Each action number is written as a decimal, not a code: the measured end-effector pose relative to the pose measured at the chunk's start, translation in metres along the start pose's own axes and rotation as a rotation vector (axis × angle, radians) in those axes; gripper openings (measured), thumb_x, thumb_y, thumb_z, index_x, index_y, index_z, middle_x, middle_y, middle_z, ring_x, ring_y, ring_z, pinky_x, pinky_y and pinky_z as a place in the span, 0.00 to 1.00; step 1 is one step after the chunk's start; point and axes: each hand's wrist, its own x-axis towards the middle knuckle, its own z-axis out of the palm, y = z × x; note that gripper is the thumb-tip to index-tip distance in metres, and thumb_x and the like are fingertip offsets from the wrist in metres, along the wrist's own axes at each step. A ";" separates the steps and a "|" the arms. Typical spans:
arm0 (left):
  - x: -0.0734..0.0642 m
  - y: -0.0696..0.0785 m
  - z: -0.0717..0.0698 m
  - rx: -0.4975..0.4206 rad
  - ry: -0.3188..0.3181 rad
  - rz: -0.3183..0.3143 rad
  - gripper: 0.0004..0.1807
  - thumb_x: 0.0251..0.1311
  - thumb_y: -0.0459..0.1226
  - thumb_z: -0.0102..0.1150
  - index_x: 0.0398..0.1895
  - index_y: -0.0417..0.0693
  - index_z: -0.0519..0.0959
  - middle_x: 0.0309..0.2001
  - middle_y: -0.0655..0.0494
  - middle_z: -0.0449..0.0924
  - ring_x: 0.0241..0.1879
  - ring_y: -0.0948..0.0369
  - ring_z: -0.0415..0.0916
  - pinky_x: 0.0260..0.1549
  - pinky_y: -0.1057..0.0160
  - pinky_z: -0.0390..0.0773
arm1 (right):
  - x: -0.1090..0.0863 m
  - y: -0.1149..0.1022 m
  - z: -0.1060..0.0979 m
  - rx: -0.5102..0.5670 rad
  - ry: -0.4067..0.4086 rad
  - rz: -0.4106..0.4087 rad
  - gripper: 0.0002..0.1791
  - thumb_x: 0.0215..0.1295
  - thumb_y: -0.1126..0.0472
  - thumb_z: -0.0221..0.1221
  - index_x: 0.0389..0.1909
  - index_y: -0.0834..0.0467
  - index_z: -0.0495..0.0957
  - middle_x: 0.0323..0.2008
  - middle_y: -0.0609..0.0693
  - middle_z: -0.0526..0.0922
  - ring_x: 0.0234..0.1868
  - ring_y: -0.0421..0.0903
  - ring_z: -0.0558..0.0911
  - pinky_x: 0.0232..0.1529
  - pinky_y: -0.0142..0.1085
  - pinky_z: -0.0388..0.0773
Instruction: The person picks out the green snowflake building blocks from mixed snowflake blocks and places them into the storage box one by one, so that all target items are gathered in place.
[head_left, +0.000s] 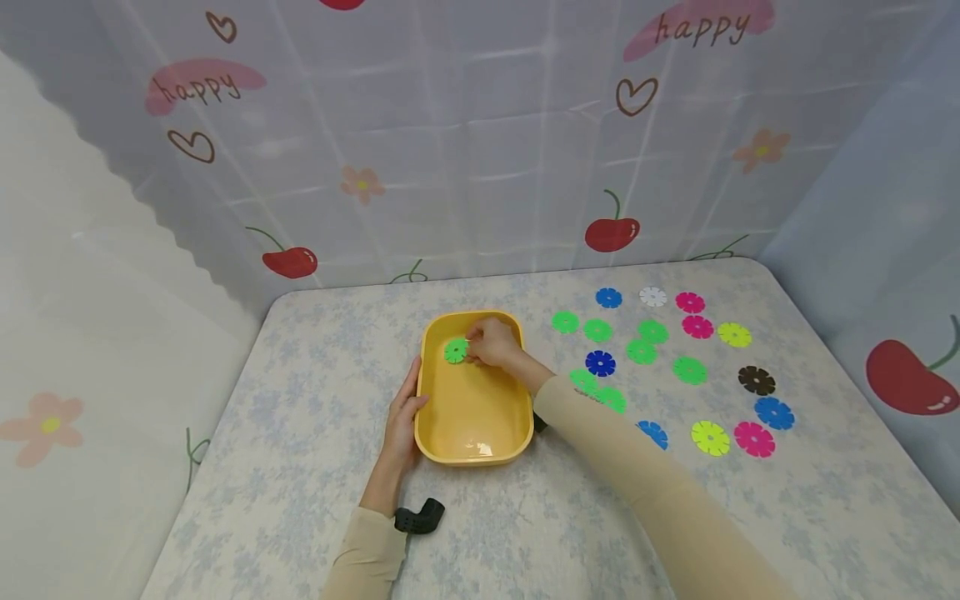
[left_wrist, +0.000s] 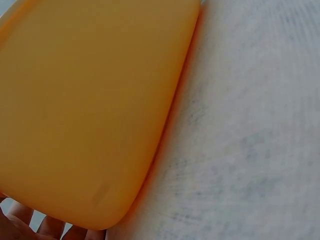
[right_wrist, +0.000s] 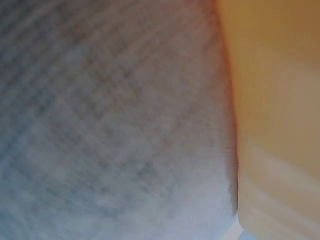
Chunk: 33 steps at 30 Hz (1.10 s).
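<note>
A yellow plastic tray [head_left: 476, 417] lies on the table in the middle of the head view. My left hand [head_left: 403, 421] grips its left side, thumb at the rim and fingers along the outer wall; in the left wrist view some fingers [left_wrist: 50, 226] show against the tray wall [left_wrist: 95, 115]. Reaching over the right rim, my right hand [head_left: 495, 343] has curled fingers and pinches the right edge of a green slotted disc [head_left: 454, 351] inside the tray, near its far end. The right wrist view shows only the tray's outer wall [right_wrist: 280, 120] and the tablecloth.
Several slotted discs lie spread right of the tray: green [head_left: 690, 370], dark blue [head_left: 600, 363], pink [head_left: 753, 439], yellow [head_left: 734, 335], white [head_left: 653, 297] and brown [head_left: 757, 380]. The right sleeve [head_left: 637, 475] passes over the table beside them. A printed curtain [head_left: 480, 150] hangs behind the table.
</note>
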 end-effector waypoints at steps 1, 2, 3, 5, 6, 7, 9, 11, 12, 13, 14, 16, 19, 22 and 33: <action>0.000 0.000 0.000 -0.004 -0.001 0.001 0.34 0.72 0.32 0.36 0.78 0.65 0.49 0.78 0.69 0.42 0.78 0.66 0.39 0.75 0.59 0.47 | 0.000 0.000 0.000 -0.015 0.004 -0.006 0.15 0.66 0.69 0.58 0.53 0.67 0.78 0.42 0.62 0.84 0.34 0.50 0.87 0.32 0.34 0.84; 0.000 0.000 0.000 -0.007 -0.003 0.003 0.34 0.72 0.32 0.36 0.78 0.65 0.49 0.78 0.69 0.42 0.78 0.66 0.39 0.75 0.57 0.46 | 0.000 0.000 0.000 -0.031 0.007 -0.011 0.15 0.66 0.69 0.58 0.53 0.67 0.78 0.42 0.61 0.83 0.35 0.50 0.87 0.33 0.34 0.84; 0.000 -0.001 0.000 -0.009 -0.004 0.004 0.34 0.72 0.32 0.36 0.78 0.65 0.49 0.78 0.69 0.42 0.78 0.66 0.39 0.75 0.57 0.46 | 0.000 0.000 0.000 -0.052 0.012 -0.017 0.15 0.66 0.68 0.59 0.53 0.67 0.78 0.42 0.61 0.83 0.35 0.50 0.87 0.33 0.34 0.84; 0.000 -0.001 -0.001 -0.016 -0.008 0.007 0.34 0.73 0.32 0.36 0.78 0.64 0.49 0.78 0.68 0.42 0.78 0.65 0.39 0.75 0.55 0.46 | -0.001 -0.001 -0.001 -0.097 0.017 -0.032 0.15 0.66 0.67 0.59 0.53 0.66 0.79 0.43 0.60 0.83 0.37 0.50 0.86 0.36 0.34 0.84; 0.000 -0.001 -0.001 -0.019 -0.010 0.007 0.34 0.73 0.32 0.36 0.78 0.64 0.49 0.78 0.68 0.42 0.78 0.65 0.39 0.75 0.55 0.46 | -0.002 -0.002 -0.002 -0.120 0.016 -0.041 0.15 0.66 0.67 0.59 0.53 0.66 0.79 0.43 0.59 0.83 0.39 0.50 0.85 0.38 0.35 0.84; 0.000 -0.001 -0.001 -0.019 -0.010 0.007 0.34 0.73 0.32 0.36 0.78 0.64 0.49 0.78 0.68 0.42 0.78 0.65 0.39 0.75 0.55 0.46 | -0.004 -0.004 -0.003 -0.146 0.011 -0.052 0.16 0.66 0.66 0.59 0.53 0.66 0.79 0.44 0.59 0.83 0.41 0.50 0.85 0.41 0.35 0.83; 0.000 -0.001 -0.001 -0.019 -0.008 0.005 0.34 0.72 0.31 0.36 0.78 0.64 0.49 0.79 0.68 0.42 0.78 0.64 0.39 0.75 0.54 0.46 | -0.008 -0.008 -0.009 -0.184 -0.001 -0.082 0.16 0.66 0.65 0.60 0.53 0.65 0.79 0.46 0.58 0.82 0.45 0.51 0.83 0.45 0.37 0.82; 0.000 -0.001 0.000 -0.023 -0.001 0.004 0.34 0.72 0.31 0.35 0.78 0.64 0.50 0.79 0.67 0.42 0.78 0.64 0.40 0.75 0.53 0.47 | -0.014 -0.014 -0.017 -0.188 -0.018 -0.116 0.17 0.66 0.65 0.60 0.54 0.66 0.78 0.47 0.58 0.82 0.47 0.52 0.81 0.48 0.39 0.82; 0.000 -0.001 0.000 -0.027 0.002 0.004 0.34 0.72 0.31 0.35 0.78 0.64 0.50 0.79 0.67 0.42 0.78 0.63 0.40 0.75 0.53 0.47 | -0.018 -0.018 -0.022 -0.167 -0.036 -0.127 0.18 0.66 0.65 0.60 0.55 0.66 0.77 0.48 0.59 0.81 0.48 0.54 0.81 0.49 0.41 0.82; 0.000 -0.001 0.000 -0.033 0.004 0.003 0.34 0.71 0.31 0.35 0.78 0.64 0.50 0.79 0.67 0.42 0.78 0.62 0.41 0.75 0.52 0.47 | -0.022 -0.021 -0.028 -0.148 -0.050 -0.134 0.18 0.66 0.65 0.60 0.56 0.66 0.77 0.48 0.59 0.81 0.49 0.56 0.81 0.49 0.42 0.82; 0.000 0.000 0.000 -0.039 0.007 0.001 0.34 0.71 0.30 0.35 0.78 0.64 0.50 0.79 0.67 0.43 0.78 0.62 0.41 0.75 0.52 0.48 | -0.026 -0.024 -0.035 -0.119 -0.062 -0.138 0.18 0.66 0.65 0.60 0.56 0.66 0.77 0.48 0.60 0.81 0.49 0.57 0.82 0.49 0.44 0.82; 0.001 0.000 0.001 -0.051 0.011 -0.002 0.34 0.71 0.30 0.35 0.78 0.64 0.51 0.79 0.67 0.43 0.78 0.62 0.42 0.75 0.52 0.48 | -0.036 -0.029 -0.047 -0.081 -0.074 -0.147 0.19 0.67 0.65 0.59 0.57 0.65 0.76 0.48 0.60 0.80 0.48 0.58 0.83 0.48 0.45 0.83; 0.001 0.001 0.001 -0.064 0.008 -0.003 0.35 0.71 0.30 0.35 0.78 0.64 0.50 0.78 0.67 0.43 0.78 0.62 0.42 0.75 0.52 0.49 | -0.053 -0.029 -0.069 -0.086 -0.056 -0.168 0.19 0.67 0.63 0.60 0.58 0.61 0.77 0.48 0.58 0.81 0.45 0.56 0.84 0.44 0.43 0.83; 0.001 0.001 0.001 -0.065 0.011 0.001 0.34 0.71 0.30 0.35 0.78 0.63 0.50 0.78 0.67 0.43 0.77 0.63 0.42 0.75 0.53 0.49 | -0.071 -0.021 -0.091 -0.144 0.001 -0.183 0.19 0.67 0.61 0.61 0.57 0.59 0.78 0.49 0.57 0.82 0.42 0.53 0.82 0.40 0.39 0.82; 0.001 -0.001 0.001 -0.060 0.021 0.003 0.34 0.71 0.30 0.35 0.78 0.63 0.51 0.78 0.68 0.43 0.78 0.65 0.41 0.75 0.54 0.49 | -0.132 0.058 -0.146 -0.257 0.075 -0.043 0.23 0.64 0.60 0.63 0.58 0.65 0.76 0.53 0.65 0.79 0.45 0.56 0.80 0.40 0.43 0.81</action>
